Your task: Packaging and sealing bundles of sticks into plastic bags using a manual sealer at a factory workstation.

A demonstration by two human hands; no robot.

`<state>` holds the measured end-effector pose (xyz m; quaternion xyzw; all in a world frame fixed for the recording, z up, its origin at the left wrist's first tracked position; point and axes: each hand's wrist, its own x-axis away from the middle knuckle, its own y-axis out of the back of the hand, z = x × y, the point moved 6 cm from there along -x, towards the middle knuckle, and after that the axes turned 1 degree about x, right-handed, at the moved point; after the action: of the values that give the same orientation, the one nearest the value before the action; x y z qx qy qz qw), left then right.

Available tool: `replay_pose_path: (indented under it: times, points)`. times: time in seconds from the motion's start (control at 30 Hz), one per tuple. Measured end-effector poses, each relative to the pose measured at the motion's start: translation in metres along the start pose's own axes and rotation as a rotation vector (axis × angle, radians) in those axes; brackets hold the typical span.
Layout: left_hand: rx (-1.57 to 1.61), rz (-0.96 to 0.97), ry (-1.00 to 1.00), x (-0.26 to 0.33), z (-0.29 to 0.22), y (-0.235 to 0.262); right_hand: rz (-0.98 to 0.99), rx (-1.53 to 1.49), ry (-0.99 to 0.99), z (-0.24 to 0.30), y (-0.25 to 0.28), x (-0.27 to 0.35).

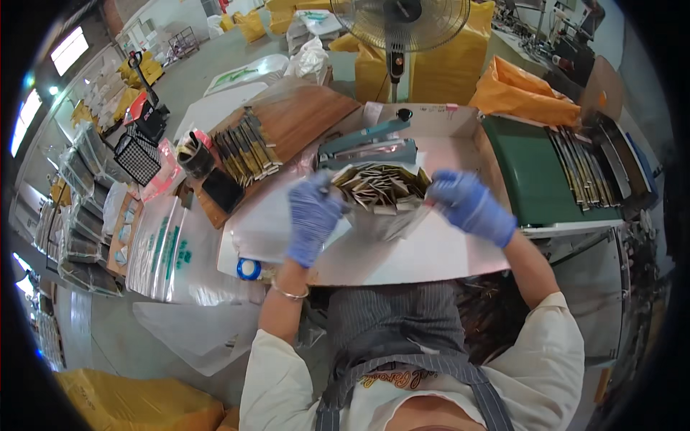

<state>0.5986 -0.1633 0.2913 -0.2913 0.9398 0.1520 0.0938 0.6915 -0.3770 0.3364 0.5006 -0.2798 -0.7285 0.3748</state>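
With our gloved left hand [313, 215] and right hand [467, 205] each closed on a rim of the clear bag [384, 215] above the white worktable [431, 251], we judged that tilting it could spill the slim packets [377, 188].

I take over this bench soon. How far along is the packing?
Done: the clear bag already holds a bundle of narrow packets. In hand: the left hand and right hand, both gloved, hold its mouth open. Left: more packets lie on the wooden board and green tray.
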Motion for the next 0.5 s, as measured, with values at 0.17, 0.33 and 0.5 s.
replay_pose_path:
  times: [0.17,0.33,0.5]
  points:
    - [-0.39,-0.05,-0.372,-0.045,-0.029,-0.003,0.081,-0.039,0.121,-0.012,0.003,-0.035]
    - [0.141,0.013,-0.057,-0.059,0.001,-0.001,-0.151,0.043,0.048,-0.008,0.013,-0.036]
    - [0.492,0.043,-0.008,-0.039,-0.023,-0.014,-0.333,0.444,-0.251,0.004,0.046,-0.036]
